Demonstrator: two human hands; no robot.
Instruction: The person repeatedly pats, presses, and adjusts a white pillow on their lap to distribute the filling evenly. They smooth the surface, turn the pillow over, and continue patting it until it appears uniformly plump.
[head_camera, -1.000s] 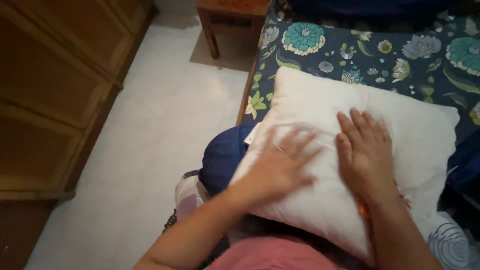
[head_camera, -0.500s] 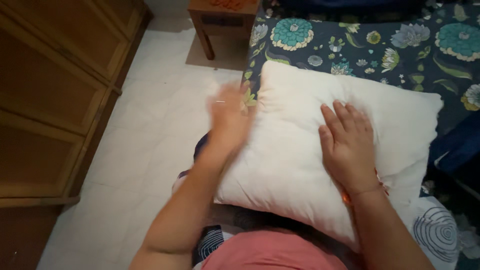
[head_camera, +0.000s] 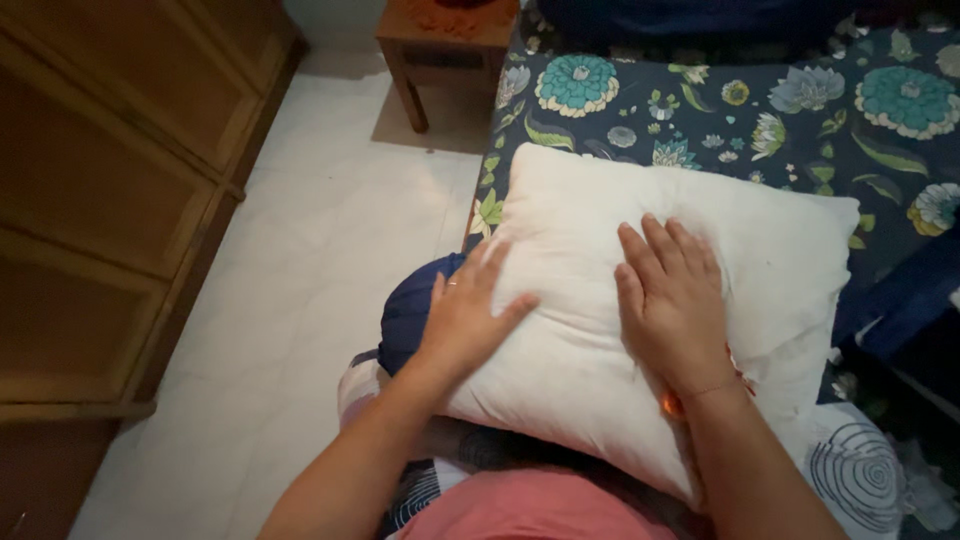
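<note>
Your left hand (head_camera: 470, 315) lies flat, fingers spread, on the white pillow (head_camera: 640, 310)'s left edge; your right hand (head_camera: 670, 300) presses flat mid-pillow. The pillow overhangs the floral bed (head_camera: 700, 110)'s edge on bunched blue cloth (head_camera: 415, 315), so uneven pressure could tip it floorward. Its long axis runs left-right, slightly diagonal.

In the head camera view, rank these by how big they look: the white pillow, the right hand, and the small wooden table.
1. White pillow, clearly largest.
2. Right hand and small wooden table: not ranked, similar in apparent size. The table is farther away and cut off by the frame.
</note>
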